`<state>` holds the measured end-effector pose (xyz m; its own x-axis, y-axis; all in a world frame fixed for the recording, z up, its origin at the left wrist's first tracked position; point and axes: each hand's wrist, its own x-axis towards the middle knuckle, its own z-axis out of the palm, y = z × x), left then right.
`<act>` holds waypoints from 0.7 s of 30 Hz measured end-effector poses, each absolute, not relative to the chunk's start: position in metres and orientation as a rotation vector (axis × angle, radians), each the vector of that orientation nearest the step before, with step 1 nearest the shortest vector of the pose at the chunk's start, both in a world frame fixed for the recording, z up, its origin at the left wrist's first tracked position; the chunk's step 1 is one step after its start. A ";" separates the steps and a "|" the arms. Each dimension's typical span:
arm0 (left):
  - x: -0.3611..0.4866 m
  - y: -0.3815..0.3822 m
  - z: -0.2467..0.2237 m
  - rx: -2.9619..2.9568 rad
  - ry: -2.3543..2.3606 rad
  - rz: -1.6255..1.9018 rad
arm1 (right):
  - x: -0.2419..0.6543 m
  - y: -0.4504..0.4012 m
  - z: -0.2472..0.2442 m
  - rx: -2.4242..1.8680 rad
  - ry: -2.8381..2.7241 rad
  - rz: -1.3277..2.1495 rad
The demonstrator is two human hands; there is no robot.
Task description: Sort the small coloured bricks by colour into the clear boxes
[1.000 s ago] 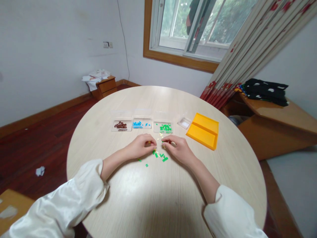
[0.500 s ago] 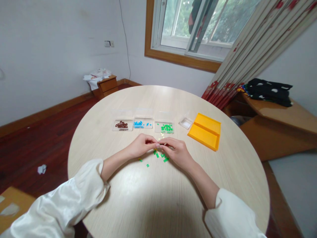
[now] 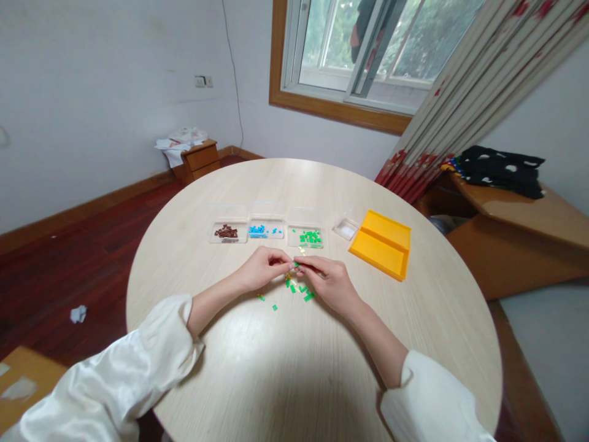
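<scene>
My left hand and my right hand meet fingertip to fingertip above the middle of the round table. Between the pinched fingers shows a small green brick, mostly covered by them. Loose green bricks and a few yellow bricks lie on the tabletop just below my hands. One green brick sits apart, nearer to me. Small pale yellow pieces rest just beyond my fingertips.
Behind my hands stand clear boxes holding brown bricks, blue bricks and green bricks. A small clear box is to their right, beside an opened yellow case. A curtain hangs by the window.
My fingers have shifted slightly, and a bit of green now shows between them. My arms and the boxes stay where they were.
</scene>
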<state>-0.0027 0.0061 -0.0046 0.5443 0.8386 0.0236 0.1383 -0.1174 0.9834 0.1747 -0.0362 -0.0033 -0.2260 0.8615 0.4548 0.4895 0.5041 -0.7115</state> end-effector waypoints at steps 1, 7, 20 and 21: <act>-0.003 0.006 -0.005 1.594 0.846 0.737 | 0.175 -0.036 -0.004 -1.127 -1.867 0.539; -0.002 0.006 -0.007 1.575 0.814 0.723 | 0.176 -0.036 -0.005 -1.143 -1.849 0.562; -0.001 0.005 -0.005 1.524 0.779 0.709 | 0.178 -0.036 -0.003 -1.083 -1.886 0.484; -0.001 0.005 -0.005 1.512 0.775 0.711 | 0.178 -0.036 -0.002 -1.077 -1.874 0.475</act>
